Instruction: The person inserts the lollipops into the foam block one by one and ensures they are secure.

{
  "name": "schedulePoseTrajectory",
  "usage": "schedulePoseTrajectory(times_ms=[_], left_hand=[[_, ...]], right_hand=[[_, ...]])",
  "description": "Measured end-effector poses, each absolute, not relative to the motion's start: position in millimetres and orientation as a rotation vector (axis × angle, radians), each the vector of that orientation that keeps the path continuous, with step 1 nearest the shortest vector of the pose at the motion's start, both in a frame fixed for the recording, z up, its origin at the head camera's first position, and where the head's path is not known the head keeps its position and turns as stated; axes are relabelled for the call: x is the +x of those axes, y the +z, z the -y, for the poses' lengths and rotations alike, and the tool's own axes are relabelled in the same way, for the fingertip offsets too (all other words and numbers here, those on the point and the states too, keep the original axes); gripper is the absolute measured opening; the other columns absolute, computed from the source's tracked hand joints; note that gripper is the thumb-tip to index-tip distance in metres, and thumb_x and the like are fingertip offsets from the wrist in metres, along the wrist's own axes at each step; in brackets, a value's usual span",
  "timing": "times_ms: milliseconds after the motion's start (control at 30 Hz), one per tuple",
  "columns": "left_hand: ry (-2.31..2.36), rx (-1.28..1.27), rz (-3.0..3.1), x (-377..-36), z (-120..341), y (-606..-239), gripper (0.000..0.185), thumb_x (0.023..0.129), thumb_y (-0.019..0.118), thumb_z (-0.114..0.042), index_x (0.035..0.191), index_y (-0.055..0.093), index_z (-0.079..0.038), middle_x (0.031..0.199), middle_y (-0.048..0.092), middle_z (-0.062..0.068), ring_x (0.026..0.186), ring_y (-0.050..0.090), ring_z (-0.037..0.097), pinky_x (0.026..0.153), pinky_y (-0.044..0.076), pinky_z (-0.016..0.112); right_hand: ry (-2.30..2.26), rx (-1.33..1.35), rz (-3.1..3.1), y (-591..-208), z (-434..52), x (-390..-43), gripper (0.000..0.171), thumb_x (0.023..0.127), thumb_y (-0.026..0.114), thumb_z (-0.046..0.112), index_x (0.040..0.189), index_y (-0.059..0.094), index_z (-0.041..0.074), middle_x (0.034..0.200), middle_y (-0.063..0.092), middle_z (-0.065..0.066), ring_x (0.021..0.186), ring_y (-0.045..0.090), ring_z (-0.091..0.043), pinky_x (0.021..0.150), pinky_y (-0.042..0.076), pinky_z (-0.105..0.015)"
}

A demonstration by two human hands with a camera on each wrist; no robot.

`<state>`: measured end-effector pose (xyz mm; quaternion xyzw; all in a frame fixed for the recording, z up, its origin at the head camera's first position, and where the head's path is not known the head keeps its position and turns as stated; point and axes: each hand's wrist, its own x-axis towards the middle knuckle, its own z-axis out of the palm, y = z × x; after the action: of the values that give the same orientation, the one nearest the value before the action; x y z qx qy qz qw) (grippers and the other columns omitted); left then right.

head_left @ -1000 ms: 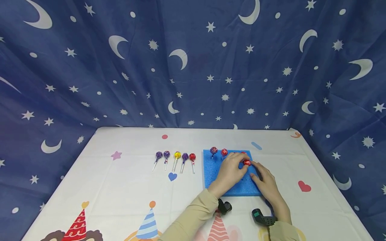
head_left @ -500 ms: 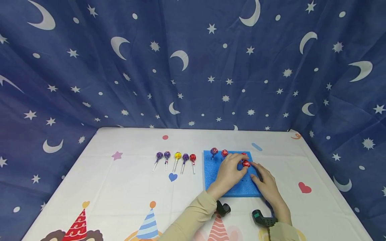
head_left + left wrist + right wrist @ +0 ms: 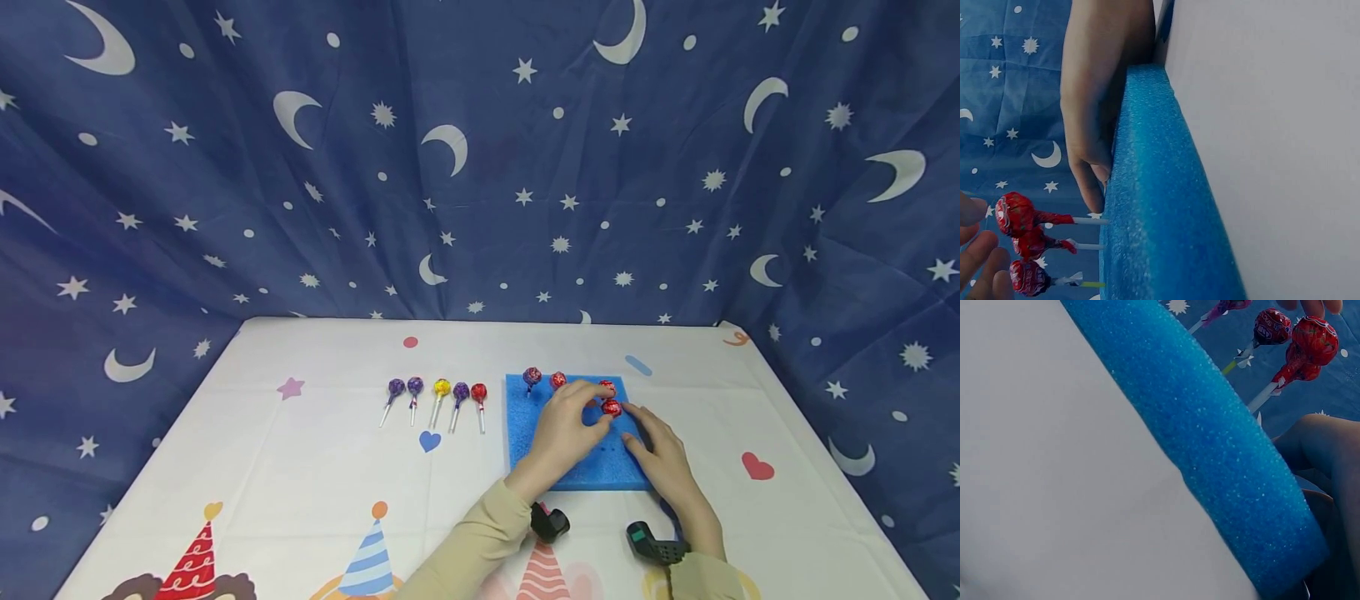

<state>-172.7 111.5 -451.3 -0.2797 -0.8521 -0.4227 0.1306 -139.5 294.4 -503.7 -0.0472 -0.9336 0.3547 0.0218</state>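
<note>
The left hand (image 3: 567, 427) reaches over the blue foam block (image 3: 534, 433) with its fingers curled toward the head of a red lollipop (image 3: 612, 407) that stands upright in the foam; in the head view thumb and fingertips appear to pinch the wrapped head, while the left wrist view shows the fingertips (image 3: 979, 250) just beside it, so contact cannot be confirmed. The right hand (image 3: 663, 457) lies on the near right part of the foam, fingers straight and pressed flat against its top. The foam block rests on the table (image 3: 300, 467), covered by a white cloth printed with party hats, hearts and stars. Further lollipops stand along the far edge of the foam, among them a purple-red one (image 3: 532, 377) and a red one (image 3: 557, 380). To the left of the foam, five lollipops (image 3: 438, 398) lie in a row on the cloth: purple, purple, yellow, purple, red. A blue curtain (image 3: 480, 158) with moons and stars hangs behind the table.
</note>
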Motion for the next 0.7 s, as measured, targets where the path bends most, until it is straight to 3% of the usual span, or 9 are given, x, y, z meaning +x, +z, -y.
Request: schedulePoseTrajectory(times_ms=[500,700], left_hand=[[-1.361,-0.738,2.384,-166.3,-87.0,-451.8,0.025,0.087,0.069,-0.014,0.112,0.068,-0.015,0.108,0.07,-0.003,0.096,0.064,0.013,0.078,0.049,0.015],[-1.459,-0.732,2.326,-169.4,-77.8,-450.5,0.024,0.088,0.067,-0.012,0.112,0.068,-0.012,0.107,0.068,0.001,0.094,0.064,0.017,0.077,0.054,0.023]], right_hand=[[1.098,-0.179,2.898,-504.3,-292.3,-139.6,0.054,0.098,0.049,0.028,0.148,0.035,0.016,0.156,0.024,-0.023,0.144,0.016,-0.049,0.106,0.011,-0.077],[1.107,-0.174,2.906,-504.4,-293.1,-139.6,0.054,0.098,0.049,0.028,0.149,0.034,0.016,0.157,0.023,-0.023,0.144,0.015,-0.048,0.107,0.01,-0.075]])
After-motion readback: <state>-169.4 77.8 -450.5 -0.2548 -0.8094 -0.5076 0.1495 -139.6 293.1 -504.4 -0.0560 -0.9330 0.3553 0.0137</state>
